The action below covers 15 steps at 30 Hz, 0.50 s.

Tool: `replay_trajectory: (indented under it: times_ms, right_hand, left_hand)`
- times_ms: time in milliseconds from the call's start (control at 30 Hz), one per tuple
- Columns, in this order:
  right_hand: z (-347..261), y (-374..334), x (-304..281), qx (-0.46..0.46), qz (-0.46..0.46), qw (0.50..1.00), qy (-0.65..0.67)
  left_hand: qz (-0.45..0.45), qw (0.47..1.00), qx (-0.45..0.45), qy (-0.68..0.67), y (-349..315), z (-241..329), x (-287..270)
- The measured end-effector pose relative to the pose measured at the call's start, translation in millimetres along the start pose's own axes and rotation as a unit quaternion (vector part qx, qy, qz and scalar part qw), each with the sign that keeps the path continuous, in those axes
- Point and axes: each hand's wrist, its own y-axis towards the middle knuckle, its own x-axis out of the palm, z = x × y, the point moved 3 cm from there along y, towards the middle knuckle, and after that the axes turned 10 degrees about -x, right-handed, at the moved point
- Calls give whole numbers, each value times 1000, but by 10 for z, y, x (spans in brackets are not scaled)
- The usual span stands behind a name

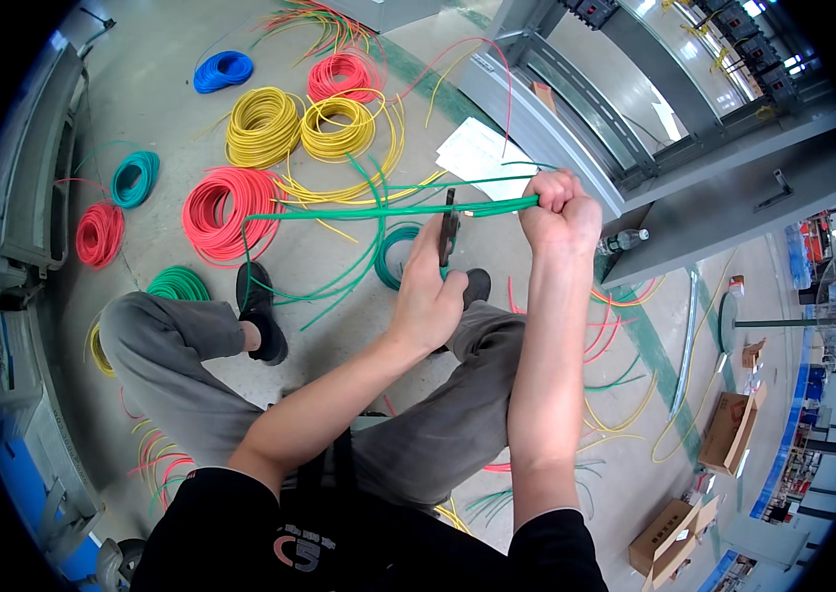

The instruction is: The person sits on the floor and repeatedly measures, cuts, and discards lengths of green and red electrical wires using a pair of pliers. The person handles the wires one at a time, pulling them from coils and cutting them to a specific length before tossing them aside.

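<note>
My right hand (560,212) is closed in a fist round the right end of a bundle of green wires (497,208). The bundle stretches leftward across the view, and some of its strands bend down in loops toward the floor. My left hand (428,301) is wrapped round a pair of pliers (449,225), whose dark jaws point up at the bundle partway along it. Whether the jaws are closed on the wires I cannot tell. The pliers' handles are mostly hidden in my palm. Below the bundle, beside my left hand, a dark green wire coil (393,259) lies on the floor.
Yellow coils (263,128), red coils (230,215) and a blue coil (223,72) lie on the floor ahead. White paper sheets (485,158) rest against a grey metal cabinet frame (576,128). A plastic bottle (623,241) is beside it. Cardboard boxes (730,431) stand at right.
</note>
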Motion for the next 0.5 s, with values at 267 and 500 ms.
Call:
replay_trajectory:
  times_ms: [267, 500]
  right_hand:
    - [-42, -92, -44, -15, -33, 999, -33]
    - [-8, -109, -38, -34, -3, 998, -58]
  left_hand:
    - [-2, 999, 9, 49, -57, 26, 57]
    - [27, 998, 20, 44, -93, -72, 81]
